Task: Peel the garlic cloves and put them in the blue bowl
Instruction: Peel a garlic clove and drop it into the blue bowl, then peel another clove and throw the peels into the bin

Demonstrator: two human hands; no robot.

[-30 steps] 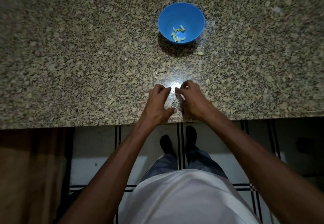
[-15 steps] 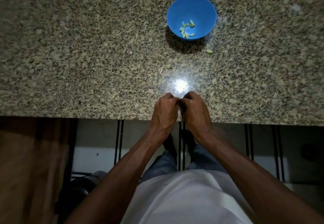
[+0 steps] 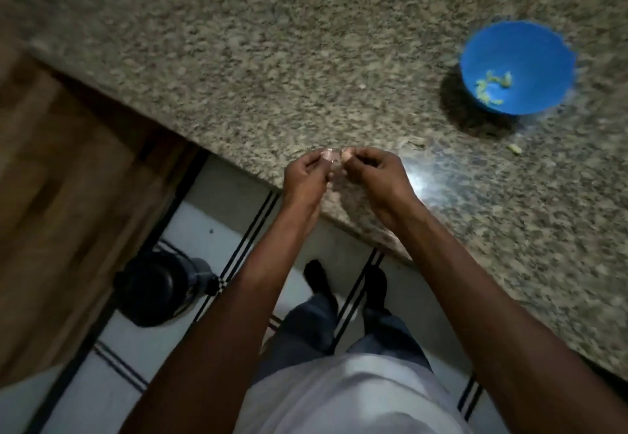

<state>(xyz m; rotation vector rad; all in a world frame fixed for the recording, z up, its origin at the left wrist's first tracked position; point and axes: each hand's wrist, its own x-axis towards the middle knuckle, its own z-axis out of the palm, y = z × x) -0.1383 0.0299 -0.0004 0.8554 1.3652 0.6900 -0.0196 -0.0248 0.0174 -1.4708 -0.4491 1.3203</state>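
Peeling step: left hand point(image 3: 306, 175) and right hand point(image 3: 370, 172) pinch a clove point(image 3: 334, 165) together at the worktop point(image 3: 272, 76) edge; next, strip skin, carry to bowl point(image 3: 492, 46).

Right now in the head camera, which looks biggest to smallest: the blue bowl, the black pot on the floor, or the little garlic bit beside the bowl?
1. blue bowl and black pot: alike in size, and at different distances, so unranked.
2. garlic bit: by far the smallest.
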